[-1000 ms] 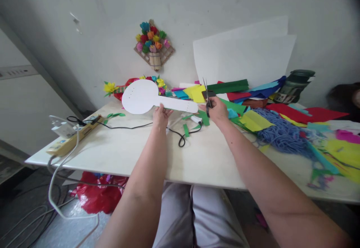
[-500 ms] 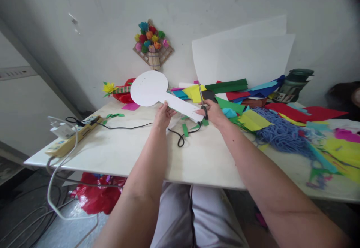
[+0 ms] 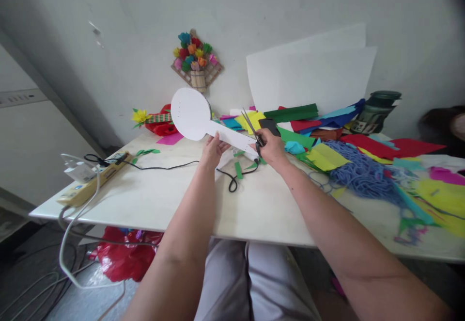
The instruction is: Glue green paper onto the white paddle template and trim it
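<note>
A white guitar-shaped cutout [image 3: 191, 113] with a round body and a long neck is held up over the table. My left hand [image 3: 215, 150] grips the lower edge of its neck, thumb on the front face. Small dark dots mark the round part. My right hand [image 3: 271, 147] is closed around the black handles of a pair of scissors [image 3: 250, 123], whose blades point up and to the left, slightly parted. The right fingers are also close to the neck's end; whether they touch it I cannot tell. Below lie green paper scraps [image 3: 238, 169] and a black cord [image 3: 232, 184].
A power strip [image 3: 90, 183] with plugs lies at the left. Coloured paper sheets [image 3: 290, 112], a blue yarn heap [image 3: 363, 168] and a dark green bottle [image 3: 378, 112] crowd the right. A flower decoration [image 3: 198, 61] and white sheets [image 3: 312, 76] are against the wall.
The scissors have tilted to the left and their blades have come apart a little. The white cutout has turned slightly, still in my left hand.
</note>
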The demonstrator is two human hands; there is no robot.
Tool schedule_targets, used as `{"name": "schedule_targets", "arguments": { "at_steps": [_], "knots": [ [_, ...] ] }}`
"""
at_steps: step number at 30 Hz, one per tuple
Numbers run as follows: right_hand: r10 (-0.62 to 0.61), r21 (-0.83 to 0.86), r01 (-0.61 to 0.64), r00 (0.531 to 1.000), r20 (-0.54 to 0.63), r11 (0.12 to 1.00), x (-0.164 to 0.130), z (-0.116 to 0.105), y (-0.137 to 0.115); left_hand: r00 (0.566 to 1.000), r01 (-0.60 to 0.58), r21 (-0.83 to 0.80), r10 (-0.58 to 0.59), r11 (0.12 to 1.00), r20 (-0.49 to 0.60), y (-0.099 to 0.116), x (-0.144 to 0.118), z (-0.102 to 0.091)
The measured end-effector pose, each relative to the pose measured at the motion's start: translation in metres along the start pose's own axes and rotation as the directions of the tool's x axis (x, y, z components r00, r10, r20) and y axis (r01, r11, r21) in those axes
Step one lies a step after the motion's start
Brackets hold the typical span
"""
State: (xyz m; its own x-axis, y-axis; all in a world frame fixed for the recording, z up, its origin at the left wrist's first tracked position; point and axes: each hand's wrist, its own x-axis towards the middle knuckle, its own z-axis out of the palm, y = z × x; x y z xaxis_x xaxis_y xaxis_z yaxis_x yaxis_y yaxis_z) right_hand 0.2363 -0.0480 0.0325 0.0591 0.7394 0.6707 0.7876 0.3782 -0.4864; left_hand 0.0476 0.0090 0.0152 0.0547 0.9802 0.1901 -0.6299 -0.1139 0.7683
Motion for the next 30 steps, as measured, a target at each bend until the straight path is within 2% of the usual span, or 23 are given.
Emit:
{"name": "schedule_targets", "arguments": {
  "at_steps": [3,5,8,10,14,17,19,21,23,25,28,30],
  "knots": [
    [-0.044,-0.087,0.040,0.998,-0.043,0.995,-0.003,0.000,-0.004,0.999,-0.027,-0.003,0.027,1.000,0.037,-0.003,0.000,0.005],
    [-0.171,-0.167,0.164,0.985,-0.030,0.972,-0.006,0.002,-0.008,0.999,-0.020,-0.026,0.022,0.999,0.049,-0.007,0.001,0.008],
    [-0.391,-0.286,0.392,0.918,0.062,0.875,-0.012,0.008,-0.015,0.999,0.003,-0.103,0.001,0.995,0.034,-0.011,0.004,0.008],
    [-0.490,-0.338,0.499,0.864,0.119,0.798,-0.015,0.011,-0.018,0.999,0.035,-0.125,-0.030,0.992,0.041,-0.011,0.004,0.006],
    [-0.577,-0.369,0.602,0.794,0.189,0.708,-0.019,0.015,-0.024,0.993,0.114,-0.135,-0.112,0.984,0.022,-0.008,0.000,0.002],
    [-0.601,-0.332,0.640,0.767,0.224,0.693,-0.022,0.015,-0.029,0.989,0.145,-0.160,-0.149,0.976,-0.015,-0.005,-0.003,0.000],
    [-0.587,-0.259,0.623,0.782,0.207,0.738,-0.025,0.015,-0.033,0.993,0.116,-0.196,-0.119,0.974,-0.003,-0.002,-0.004,-0.001],
    [-0.524,-0.160,0.542,0.840,0.143,0.825,-0.028,0.015,-0.038,0.998,0.057,-0.231,-0.053,0.971,0.024,0.001,-0.006,-0.001],
    [-0.388,-0.051,0.390,0.920,0.051,0.919,-0.029,0.015,-0.041,0.998,0.003,-0.240,0.011,0.971,0.058,0.004,-0.008,0.000],
    [-0.220,0.050,0.221,0.975,-0.023,0.974,-0.028,0.016,-0.042,0.994,0.000,-0.221,0.025,0.975,0.110,0.007,-0.011,0.001],
    [-0.029,0.122,0.035,0.998,-0.054,0.992,-0.025,0.020,-0.040,0.981,0.011,-0.189,0.026,0.982,0.191,0.010,-0.015,0.004],
    [0.054,0.148,-0.051,0.998,-0.016,0.988,-0.023,0.026,-0.037,0.978,-0.008,-0.176,0.045,0.984,0.204,0.011,-0.017,0.006]
  ]
}}
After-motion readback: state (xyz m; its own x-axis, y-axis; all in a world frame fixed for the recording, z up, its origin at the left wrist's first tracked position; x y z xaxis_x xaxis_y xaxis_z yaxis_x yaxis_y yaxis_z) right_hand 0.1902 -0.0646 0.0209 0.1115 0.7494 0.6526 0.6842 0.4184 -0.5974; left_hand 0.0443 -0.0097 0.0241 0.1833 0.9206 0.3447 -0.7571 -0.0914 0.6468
